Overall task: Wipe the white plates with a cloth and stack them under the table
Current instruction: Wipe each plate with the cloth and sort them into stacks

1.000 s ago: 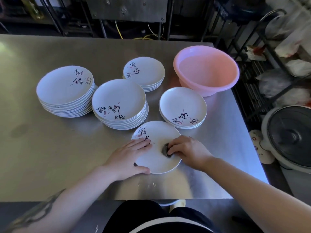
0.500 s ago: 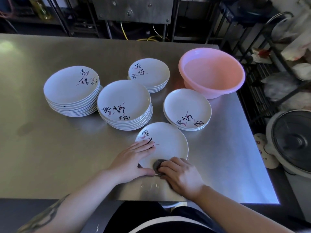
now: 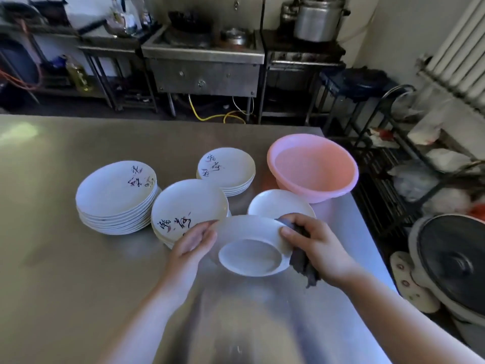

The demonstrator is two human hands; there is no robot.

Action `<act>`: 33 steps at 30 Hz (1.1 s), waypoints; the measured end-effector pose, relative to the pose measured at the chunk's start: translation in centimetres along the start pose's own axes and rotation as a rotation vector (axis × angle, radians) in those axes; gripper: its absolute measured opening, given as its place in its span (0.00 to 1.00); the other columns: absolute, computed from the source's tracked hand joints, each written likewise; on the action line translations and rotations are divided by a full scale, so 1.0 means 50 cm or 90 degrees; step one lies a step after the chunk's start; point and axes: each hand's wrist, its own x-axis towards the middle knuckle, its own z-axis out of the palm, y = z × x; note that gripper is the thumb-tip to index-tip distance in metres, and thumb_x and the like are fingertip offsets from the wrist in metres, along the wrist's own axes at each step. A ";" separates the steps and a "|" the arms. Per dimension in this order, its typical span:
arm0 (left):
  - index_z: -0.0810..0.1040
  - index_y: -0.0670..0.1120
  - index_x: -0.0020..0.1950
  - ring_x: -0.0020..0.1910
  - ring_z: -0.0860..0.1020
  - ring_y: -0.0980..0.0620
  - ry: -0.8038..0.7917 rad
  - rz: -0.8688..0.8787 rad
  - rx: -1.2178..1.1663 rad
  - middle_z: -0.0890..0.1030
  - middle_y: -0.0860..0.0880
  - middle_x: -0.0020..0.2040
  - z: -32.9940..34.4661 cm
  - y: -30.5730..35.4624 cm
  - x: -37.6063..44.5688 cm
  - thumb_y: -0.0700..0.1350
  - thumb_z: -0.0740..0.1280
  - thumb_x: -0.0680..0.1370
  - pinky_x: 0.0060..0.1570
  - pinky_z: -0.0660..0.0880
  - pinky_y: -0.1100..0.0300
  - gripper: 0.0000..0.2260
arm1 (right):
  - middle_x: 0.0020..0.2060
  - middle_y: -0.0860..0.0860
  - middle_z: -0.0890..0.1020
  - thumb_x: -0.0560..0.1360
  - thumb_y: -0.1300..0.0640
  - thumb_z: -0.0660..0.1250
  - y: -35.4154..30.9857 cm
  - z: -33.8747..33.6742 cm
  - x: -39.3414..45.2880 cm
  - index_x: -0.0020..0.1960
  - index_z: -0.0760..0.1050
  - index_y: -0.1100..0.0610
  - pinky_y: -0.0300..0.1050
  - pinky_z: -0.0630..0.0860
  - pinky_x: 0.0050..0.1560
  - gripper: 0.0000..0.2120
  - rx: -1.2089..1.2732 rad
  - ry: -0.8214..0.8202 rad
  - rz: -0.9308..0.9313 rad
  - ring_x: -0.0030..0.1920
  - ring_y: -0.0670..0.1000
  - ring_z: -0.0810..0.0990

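A white plate [image 3: 249, 243] is lifted off the steel table [image 3: 65, 271] and tilted, its underside and foot ring facing me. My left hand [image 3: 193, 241] grips its left rim. My right hand [image 3: 312, 241] holds the right rim together with a dark grey cloth [image 3: 301, 264] that hangs below the fingers. Behind stand stacks of white plates with painted characters: a tall stack [image 3: 116, 197] at the left, a middle stack [image 3: 187, 208], a small far stack [image 3: 227, 169], and a low stack [image 3: 278, 203] partly hidden by the held plate.
A pink plastic basin [image 3: 313, 168] sits at the table's far right corner. Off the right edge are a black wire rack [image 3: 380, 164] with bags and a cooker with a dark lid [image 3: 454, 261]. Steel stove units [image 3: 204, 64] line the back wall.
The plate lay flat on the table while my right hand wiped its face with the cloth. Now both hands have raised it and turned it underside up. The camera has tipped up.
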 end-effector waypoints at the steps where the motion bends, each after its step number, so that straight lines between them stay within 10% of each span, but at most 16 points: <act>1: 0.84 0.46 0.55 0.60 0.79 0.52 -0.004 -0.032 -0.043 0.84 0.50 0.57 -0.005 0.002 0.007 0.53 0.77 0.69 0.61 0.74 0.56 0.18 | 0.30 0.68 0.73 0.78 0.54 0.67 -0.014 -0.009 0.003 0.50 0.80 0.54 0.49 0.68 0.26 0.05 0.056 0.011 0.002 0.26 0.59 0.71; 4: 0.83 0.43 0.56 0.64 0.76 0.39 -0.028 -0.064 -0.152 0.82 0.42 0.60 -0.008 0.000 0.020 0.49 0.77 0.69 0.67 0.68 0.38 0.19 | 0.40 0.80 0.69 0.74 0.48 0.68 -0.035 -0.025 0.014 0.54 0.80 0.56 0.59 0.69 0.33 0.14 0.196 0.049 0.002 0.36 0.69 0.70; 8: 0.77 0.39 0.63 0.62 0.79 0.43 -0.060 -0.071 -0.203 0.81 0.42 0.62 0.013 0.008 0.020 0.56 0.85 0.53 0.58 0.78 0.49 0.43 | 0.45 0.82 0.67 0.75 0.47 0.69 -0.040 -0.030 0.030 0.54 0.76 0.65 0.78 0.65 0.44 0.20 0.274 0.087 0.019 0.43 0.80 0.69; 11: 0.78 0.42 0.62 0.53 0.82 0.49 -0.046 -0.064 -0.234 0.82 0.44 0.60 0.024 0.020 0.024 0.55 0.85 0.49 0.47 0.82 0.55 0.44 | 0.45 0.78 0.71 0.78 0.49 0.66 -0.045 -0.027 0.037 0.54 0.76 0.65 0.65 0.69 0.42 0.18 0.299 0.141 0.046 0.43 0.69 0.71; 15: 0.79 0.44 0.61 0.49 0.83 0.53 -0.028 -0.066 -0.284 0.82 0.45 0.58 0.045 0.049 0.036 0.43 0.68 0.71 0.40 0.81 0.60 0.18 | 0.41 0.69 0.79 0.81 0.54 0.61 -0.075 -0.035 0.046 0.49 0.78 0.59 0.58 0.76 0.36 0.11 0.253 0.290 0.020 0.35 0.64 0.76; 18: 0.79 0.43 0.60 0.46 0.84 0.54 -0.021 -0.043 -0.289 0.84 0.46 0.54 0.063 0.079 0.041 0.40 0.64 0.72 0.39 0.81 0.62 0.17 | 0.34 0.66 0.77 0.80 0.58 0.63 -0.117 -0.046 0.031 0.49 0.77 0.53 0.40 0.66 0.19 0.05 0.103 0.348 -0.118 0.19 0.55 0.71; 22: 0.79 0.42 0.58 0.43 0.84 0.54 0.009 -0.036 -0.293 0.85 0.45 0.50 0.101 0.097 0.037 0.40 0.64 0.73 0.37 0.80 0.62 0.15 | 0.46 0.43 0.79 0.70 0.66 0.72 -0.118 -0.002 0.023 0.48 0.81 0.49 0.31 0.72 0.44 0.14 -0.233 0.353 -0.378 0.47 0.43 0.78; 28: 0.81 0.42 0.55 0.44 0.84 0.52 0.007 -0.013 -0.256 0.86 0.44 0.49 0.135 0.112 0.016 0.36 0.63 0.76 0.37 0.79 0.62 0.11 | 0.46 0.40 0.79 0.69 0.63 0.76 -0.071 0.014 0.075 0.48 0.83 0.49 0.36 0.72 0.46 0.12 -0.347 0.471 -0.392 0.48 0.48 0.78; 33: 0.81 0.41 0.56 0.45 0.84 0.52 0.010 -0.013 -0.245 0.85 0.42 0.50 0.141 0.132 0.030 0.40 0.64 0.73 0.39 0.80 0.61 0.13 | 0.52 0.42 0.78 0.75 0.55 0.66 -0.101 0.058 0.058 0.54 0.83 0.50 0.28 0.68 0.55 0.10 -0.368 0.266 -0.517 0.54 0.41 0.75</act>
